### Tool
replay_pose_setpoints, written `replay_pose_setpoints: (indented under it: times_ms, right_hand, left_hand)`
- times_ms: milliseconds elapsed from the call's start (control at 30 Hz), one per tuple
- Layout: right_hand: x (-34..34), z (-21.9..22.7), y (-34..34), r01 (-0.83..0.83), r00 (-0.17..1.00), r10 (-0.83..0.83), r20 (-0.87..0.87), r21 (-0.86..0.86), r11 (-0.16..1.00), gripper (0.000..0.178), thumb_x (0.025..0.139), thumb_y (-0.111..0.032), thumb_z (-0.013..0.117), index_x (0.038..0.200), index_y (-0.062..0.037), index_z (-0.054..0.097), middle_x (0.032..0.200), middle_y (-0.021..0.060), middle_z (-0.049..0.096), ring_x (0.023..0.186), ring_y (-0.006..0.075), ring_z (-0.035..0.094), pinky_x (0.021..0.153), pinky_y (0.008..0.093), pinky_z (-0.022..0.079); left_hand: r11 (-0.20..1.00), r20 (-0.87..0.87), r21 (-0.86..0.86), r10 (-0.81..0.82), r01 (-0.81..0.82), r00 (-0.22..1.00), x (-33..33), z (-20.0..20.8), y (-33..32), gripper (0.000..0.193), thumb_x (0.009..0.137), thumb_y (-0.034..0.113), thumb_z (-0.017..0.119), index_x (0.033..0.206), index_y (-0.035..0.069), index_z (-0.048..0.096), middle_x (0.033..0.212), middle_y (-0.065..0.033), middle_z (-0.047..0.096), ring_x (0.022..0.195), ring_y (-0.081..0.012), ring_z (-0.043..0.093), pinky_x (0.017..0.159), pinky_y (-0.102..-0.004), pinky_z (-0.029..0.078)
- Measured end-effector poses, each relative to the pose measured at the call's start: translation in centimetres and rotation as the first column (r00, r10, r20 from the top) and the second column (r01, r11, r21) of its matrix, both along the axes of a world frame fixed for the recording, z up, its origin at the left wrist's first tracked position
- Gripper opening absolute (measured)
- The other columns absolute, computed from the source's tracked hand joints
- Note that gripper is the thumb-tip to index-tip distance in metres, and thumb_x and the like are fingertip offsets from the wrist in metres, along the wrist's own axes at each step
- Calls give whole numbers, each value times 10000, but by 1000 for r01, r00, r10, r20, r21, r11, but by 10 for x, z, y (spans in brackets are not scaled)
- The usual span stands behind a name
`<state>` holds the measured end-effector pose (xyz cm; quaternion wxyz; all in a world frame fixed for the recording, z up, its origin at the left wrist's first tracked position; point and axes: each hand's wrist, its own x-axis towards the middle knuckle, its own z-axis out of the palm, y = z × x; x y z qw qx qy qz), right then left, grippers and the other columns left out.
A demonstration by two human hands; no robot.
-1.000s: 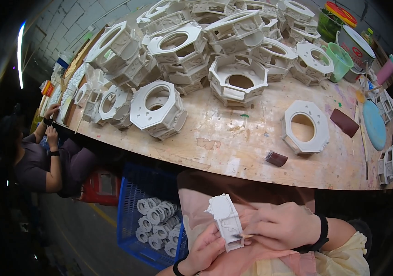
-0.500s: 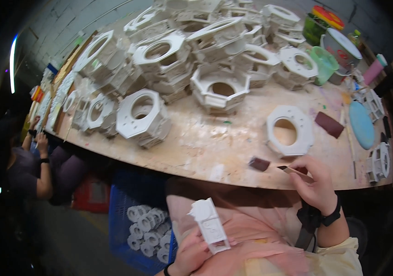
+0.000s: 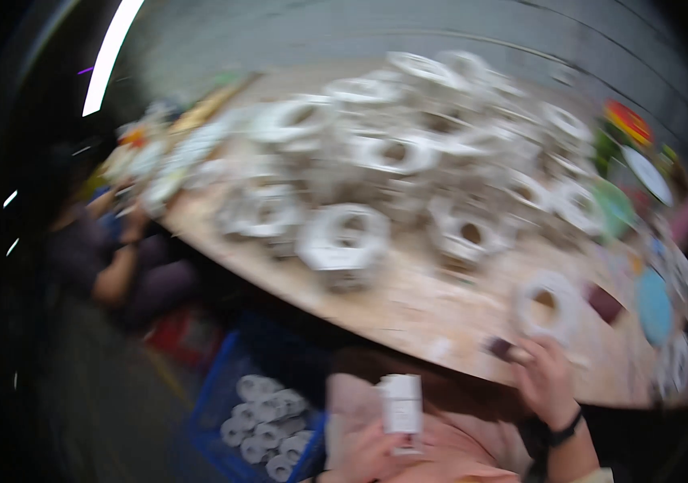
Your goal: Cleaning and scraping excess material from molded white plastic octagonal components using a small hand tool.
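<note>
Low at my lap, my left hand [image 3: 368, 451] grips a white cast part [image 3: 403, 402], a narrow block with an open frame at its lower end. My right hand [image 3: 547, 378] is at the table's front edge. Its fingertips meet on a small dark brown piece of sandpaper [image 3: 498, 347]; blur hides how firmly they pinch it. Just beyond that hand lies a white ring-shaped part [image 3: 545, 304] with a round hole. To its right is a larger dark red-brown sandpaper sheet [image 3: 603, 303].
White octagonal castings [image 3: 392, 153] are heaped across the back of the table [image 3: 408, 322]. A light blue oval [image 3: 654, 306] and a green cup [image 3: 613, 208] stand at right. Below, a blue crate [image 3: 215, 394] holds several small white rings. Another person [image 3: 111, 258] sits at left.
The view has swung and blurred, shifting the scene right and down. My right hand has moved onto the small sandpaper piece; the thin brown strip it held no longer shows. My left hand keeps its part.
</note>
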<state>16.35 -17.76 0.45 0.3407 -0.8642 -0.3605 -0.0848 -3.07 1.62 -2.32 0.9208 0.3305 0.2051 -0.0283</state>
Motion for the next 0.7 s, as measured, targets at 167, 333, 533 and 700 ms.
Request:
replay_pose_setpoints:
  times_ms: [167, 333, 533, 700]
  right_hand:
    - [-6, -6, -5, 98, 993, -73, 97, -289, 952, 316, 856, -168, 608, 1125, -10, 563, 964, 235, 585, 882, 388, 562, 787, 437, 463]
    - [0, 1, 25, -105, 983, 140, 117, -264, 959, 172, 841, -101, 608, 971, 11, 598, 921, 201, 578, 882, 382, 557, 771, 431, 461]
    - [-24, 11, 24, -127, 983, 124, -138, -12, 992, 118, 856, -8, 566, 967, 20, 591, 1000, 145, 606, 925, 284, 576, 772, 356, 476]
    - [-31, 11, 51, -315, 928, 306, -215, -10, 949, 141, 869, 5, 544, 1003, 8, 585, 994, 114, 616, 890, 213, 580, 769, 307, 464]
  left_hand:
    - [968, 139, 246, 25, -59, 990, -3, -38, 7, 263, 907, 65, 518, 1164, 21, 488, 864, -87, 631, 771, -169, 628, 680, -283, 517]
    - [911, 80, 306, 264, -276, 961, -44, -16, 39, 272, 900, 69, 524, 1165, 20, 485, 823, -73, 614, 732, -157, 615, 656, -276, 512]
    - [877, 33, 319, 370, -360, 928, -110, -51, 92, 124, 895, 98, 502, 908, -6, 569, 823, -90, 618, 778, -187, 608, 767, -322, 485]
    - [496, 51, 204, 855, -844, 515, -183, -54, 114, 192, 917, 141, 486, 796, 17, 569, 728, -74, 583, 683, -160, 587, 678, -305, 490]
